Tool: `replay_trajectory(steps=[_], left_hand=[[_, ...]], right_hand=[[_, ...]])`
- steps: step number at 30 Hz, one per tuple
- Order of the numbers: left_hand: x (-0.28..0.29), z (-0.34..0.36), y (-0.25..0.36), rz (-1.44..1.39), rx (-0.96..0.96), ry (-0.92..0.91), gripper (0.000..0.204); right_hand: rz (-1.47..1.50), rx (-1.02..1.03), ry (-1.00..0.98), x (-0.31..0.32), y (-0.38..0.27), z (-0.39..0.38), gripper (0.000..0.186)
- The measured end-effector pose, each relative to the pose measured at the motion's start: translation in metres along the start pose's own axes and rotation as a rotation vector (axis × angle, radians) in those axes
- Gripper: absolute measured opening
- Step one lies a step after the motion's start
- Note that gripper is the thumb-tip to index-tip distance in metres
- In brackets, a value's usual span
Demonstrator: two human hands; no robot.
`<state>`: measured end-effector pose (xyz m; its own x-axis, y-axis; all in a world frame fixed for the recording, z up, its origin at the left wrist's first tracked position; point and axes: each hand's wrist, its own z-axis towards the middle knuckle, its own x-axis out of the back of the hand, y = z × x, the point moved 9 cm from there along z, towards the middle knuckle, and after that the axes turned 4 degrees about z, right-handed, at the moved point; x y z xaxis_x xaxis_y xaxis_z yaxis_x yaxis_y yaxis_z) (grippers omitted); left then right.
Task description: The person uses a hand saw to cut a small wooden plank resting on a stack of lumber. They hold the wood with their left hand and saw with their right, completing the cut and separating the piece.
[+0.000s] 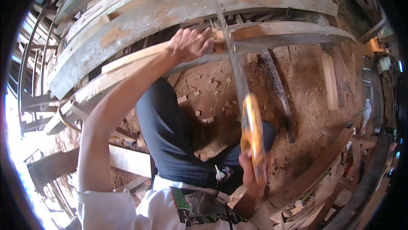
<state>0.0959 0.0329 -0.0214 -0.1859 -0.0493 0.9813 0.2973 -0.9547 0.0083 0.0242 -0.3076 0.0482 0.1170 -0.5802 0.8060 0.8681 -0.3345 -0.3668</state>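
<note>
Grey board: the largest thing we see, the broad grey board (280, 0) spans 12 o'clock, behind the work.
Ground: sawdust-strewn earth (308, 119) fills the middle and runs out toward 3 o'clock, where a loose pale plank (330, 81) lies.
Timber: the pale timber (284, 29) stretches from 10 to 1 o'clock, nearer to us than the grey board; this seems to be the piece being worked.
Saw: our yellow-handled saw (254, 123) points from 5 toward 12 o'clock, its blurred blade crossing the timber; we cannot tell how deep any cut goes.
Left hand: near 12 o'clock, our left hand (188, 43) closes over the timber, just to the 9 o'clock side of the blade.
Right hand: at 5 o'clock, our right hand (250, 172) is wrapped around the saw handle.
Wood blocks: small cut wood blocks (210, 120) lie scattered near the centre, below the timber.
Step in hand: we judge this to be a sawing stroke across the timber.
Next move: it calls for a straight blade, a firm hold, and left fingers kept clear of the teeth.
</note>
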Motion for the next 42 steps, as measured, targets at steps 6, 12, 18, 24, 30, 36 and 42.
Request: replay_trajectory(steps=[6, 12, 18, 24, 30, 36, 42], left_hand=[[-0.010, 0.005, -0.006, 0.003, -0.104, 0.053, 0.051], [-0.014, 0.000, -0.008, 0.133, 0.021, -0.171, 0.052], [0.000, -0.002, 0.008, 0.094, -0.078, -0.086, 0.055], [-0.003, 0.000, 0.008, 0.088, -0.064, -0.097, 0.065], [0.000, -0.003, 0.011, 0.057, -0.010, -0.083, 0.079], [0.000, -0.003, 0.010, 0.218, 0.053, -0.121, 0.097], [-0.001, -0.004, 0.010, 0.171, 0.031, -0.150, 0.105]], right_hand=[[-0.018, 0.122, -0.089, -0.014, 0.001, 0.023, 0.013], [0.755, -0.288, -0.075, -0.005, 0.008, 0.007, 0.020], [0.935, -0.384, -0.123, 0.004, 0.009, 0.000, 0.018], [0.933, -0.271, 0.026, 0.035, 0.026, 0.017, 0.012], [1.036, -0.404, -0.005, 0.026, 0.050, 0.022, 0.012], [1.014, -0.408, -0.087, 0.003, 0.054, 0.033, 0.010], [0.957, -0.427, -0.046, -0.010, 0.053, 0.032, 0.020]])
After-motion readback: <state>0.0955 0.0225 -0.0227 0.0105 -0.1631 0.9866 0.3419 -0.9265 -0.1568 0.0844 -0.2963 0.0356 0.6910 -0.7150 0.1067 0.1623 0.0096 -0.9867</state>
